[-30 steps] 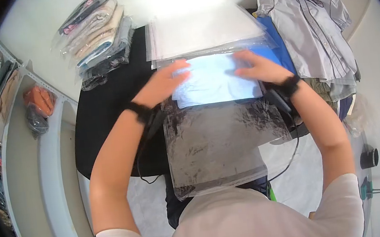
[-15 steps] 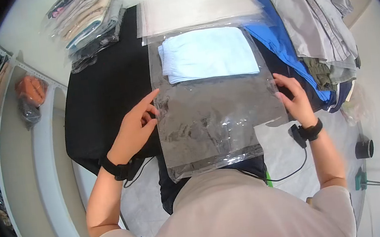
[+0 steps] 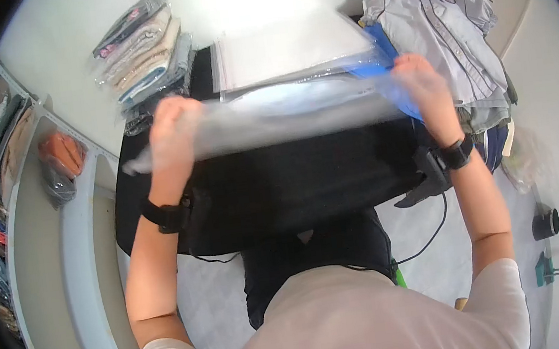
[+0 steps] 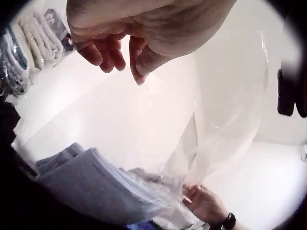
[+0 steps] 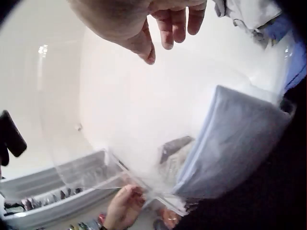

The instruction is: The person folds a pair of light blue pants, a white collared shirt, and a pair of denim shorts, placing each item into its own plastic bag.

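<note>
A clear plastic bag (image 3: 288,129) is blurred, its near part lifted off the black table and stretched between the two hands. My left hand (image 3: 174,128) pinches its left side, thumb against fingertip in the left wrist view. On the other side, my right hand (image 3: 425,92) grips the film, fingers curled in the head view. Just beyond the raised film is a folded light blue garment (image 3: 291,92), mostly hidden by it. In the right wrist view the garment (image 5: 235,139) stands out as a flat, neat fold.
Flat clear bags (image 3: 286,53) lie stacked at the table's back. Bagged folded clothes (image 3: 141,52) are piled at the back left. A grey shirt (image 3: 447,45) lies over other clothes at the right, beside something blue (image 3: 382,42). Shelves (image 3: 28,203) line the left wall.
My hands moved forward to the garment, came back to the bag's sides, then lifted its near part up and away from me. Bare black table shows where the bag lay.
</note>
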The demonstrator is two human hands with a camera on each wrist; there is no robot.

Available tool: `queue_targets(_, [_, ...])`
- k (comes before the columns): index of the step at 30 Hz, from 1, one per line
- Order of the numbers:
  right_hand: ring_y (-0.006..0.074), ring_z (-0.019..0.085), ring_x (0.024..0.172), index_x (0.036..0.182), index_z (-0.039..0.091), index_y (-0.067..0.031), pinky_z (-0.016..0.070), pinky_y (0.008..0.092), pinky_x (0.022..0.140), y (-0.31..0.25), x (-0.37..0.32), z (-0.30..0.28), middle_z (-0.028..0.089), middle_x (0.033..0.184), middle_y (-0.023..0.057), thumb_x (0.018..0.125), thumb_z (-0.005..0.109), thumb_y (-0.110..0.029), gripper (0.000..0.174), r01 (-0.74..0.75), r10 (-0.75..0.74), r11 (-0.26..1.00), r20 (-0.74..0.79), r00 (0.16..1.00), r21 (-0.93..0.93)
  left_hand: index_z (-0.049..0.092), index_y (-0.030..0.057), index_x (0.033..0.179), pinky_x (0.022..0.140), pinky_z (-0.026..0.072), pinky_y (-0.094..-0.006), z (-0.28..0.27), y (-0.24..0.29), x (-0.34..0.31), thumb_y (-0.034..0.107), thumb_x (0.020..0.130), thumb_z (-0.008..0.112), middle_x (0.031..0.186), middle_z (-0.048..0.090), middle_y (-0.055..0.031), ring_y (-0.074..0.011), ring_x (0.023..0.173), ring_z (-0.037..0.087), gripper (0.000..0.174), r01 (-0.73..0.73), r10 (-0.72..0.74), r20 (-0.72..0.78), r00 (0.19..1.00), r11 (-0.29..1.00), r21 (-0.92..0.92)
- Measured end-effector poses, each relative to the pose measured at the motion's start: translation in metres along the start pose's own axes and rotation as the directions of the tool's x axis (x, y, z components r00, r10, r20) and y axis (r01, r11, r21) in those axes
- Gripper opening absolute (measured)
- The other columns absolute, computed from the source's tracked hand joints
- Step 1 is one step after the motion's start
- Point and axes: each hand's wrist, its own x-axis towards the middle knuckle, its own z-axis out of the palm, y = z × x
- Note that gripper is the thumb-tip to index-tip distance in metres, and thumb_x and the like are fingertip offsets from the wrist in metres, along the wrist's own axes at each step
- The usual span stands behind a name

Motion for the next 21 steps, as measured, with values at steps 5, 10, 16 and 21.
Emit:
queue_targets(5, [0.0087,0.054,0.094,0.103,0.060,0.0001,0.0404,0.0226,0.085,-0.043,0.053,0.010,0.064,0.103,0.0048,0.094,0.052,-0.019,0.022,0.021,0.003,0.950,-0.074,0.997,0.311,0.059,-0.0004,0.097,0.088,0.0421,-0.0291,-0.033,0.047,0.040,0.017,0.097,0.046,0.095,0.063,-0.0059,-0.0140,0.097,0.056,0.022,0.173,-0.242,-0.067,0.968,0.834,-0.523])
queue_targets(10, [0.0097,0.060,0.081,0.093,0.055,-0.0057,0.0448,0.0239,0.076,-0.036,0.083,0.033,0.067,0.097,0.0049,0.097,0.046,-0.019,0.017,-0.237,0.184,0.786,0.150,0.971,0.571,0.057,0.0051,0.094,0.077,0.0405,-0.0239,-0.035,0.019,0.065,0.024,0.097,0.047,0.095,0.065,-0.0057,-0.0099,0.092,0.057,0.022,0.268,-0.294,0.058,0.954,0.753,-0.601])
queue_targets(16, [0.0135,0.063,0.079,0.094,0.052,-0.0076,0.0488,0.0242,0.075,-0.049,0.087,0.045,0.067,0.093,0.0100,0.097,0.045,-0.021,0.016,-0.284,0.235,0.758,0.161,0.959,0.587,0.052,0.0042,0.100,0.079,0.0454,-0.0282,-0.038,0.013,0.064,0.025,0.098,0.044,0.092,0.064,-0.0085,-0.0167,0.083,0.063,0.022,0.378,-0.387,0.128,0.913,0.688,-0.620])
queue_targets(21, [0.0177,0.064,0.083,0.099,0.052,-0.0071,0.0501,0.0292,0.077,-0.037,0.048,0.030,0.066,0.092,0.0111,0.097,0.047,-0.023,0.016,-0.171,0.074,0.716,0.169,0.983,0.676,0.049,0.0062,0.095,0.084,0.0449,-0.0299,-0.045,0.014,0.018,0.027,0.098,0.043,0.095,0.065,-0.0118,-0.0187,0.090,0.063,0.022,0.307,-0.245,0.191,0.951,0.650,-0.695])
